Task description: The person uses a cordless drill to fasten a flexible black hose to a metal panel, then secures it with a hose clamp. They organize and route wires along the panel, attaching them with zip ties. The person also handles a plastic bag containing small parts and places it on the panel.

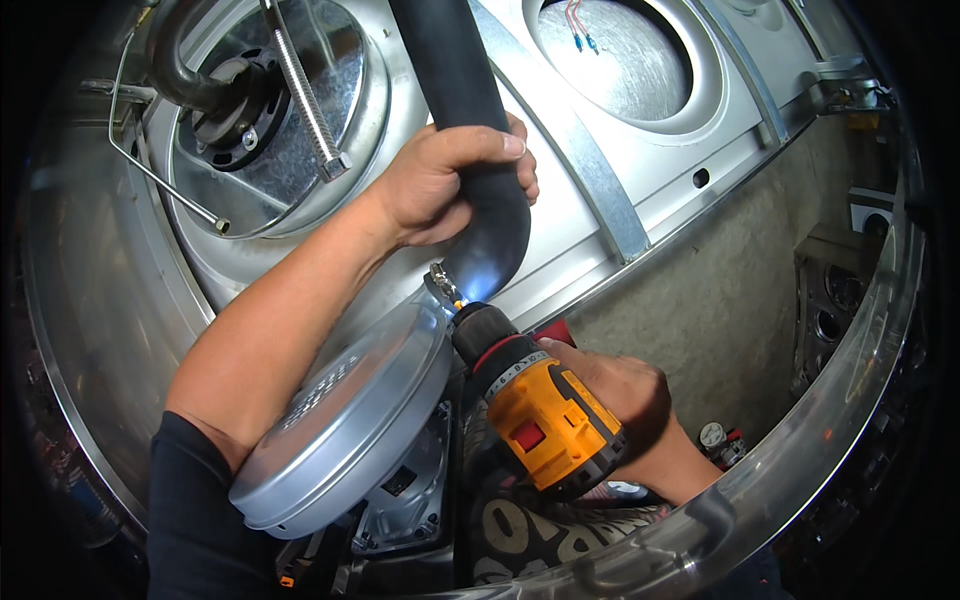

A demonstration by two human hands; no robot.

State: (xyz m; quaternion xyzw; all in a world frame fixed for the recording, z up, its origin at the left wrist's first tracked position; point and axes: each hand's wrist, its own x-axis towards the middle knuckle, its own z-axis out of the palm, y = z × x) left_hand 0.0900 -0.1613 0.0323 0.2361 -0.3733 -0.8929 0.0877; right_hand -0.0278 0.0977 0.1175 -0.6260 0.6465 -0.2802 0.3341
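My left hand (435, 185) is wrapped round a thick black rubber hose (445, 65), which bends at its lower end. Closed on the handle of a yellow and black cordless drill (555, 415) is my right hand (635, 395). The drill's nose points up at a metal hose clamp (442, 282) at the hose's lower end, and its light shines on the rubber there. Whether the bit sits in the clamp's screw is too small to tell. Right by the clamp, under my left forearm, lies a round silver metal housing (345, 430) with a patch of small holes.
Behind the hose stands a silver metal panel with straps (575, 150) and a round opening (620, 60) with wires. At the upper left are a bent pipe (180, 55), a braided metal hose (300, 90) and a thin tube (160, 180). A curved metal rim (800, 450) runs along the right.
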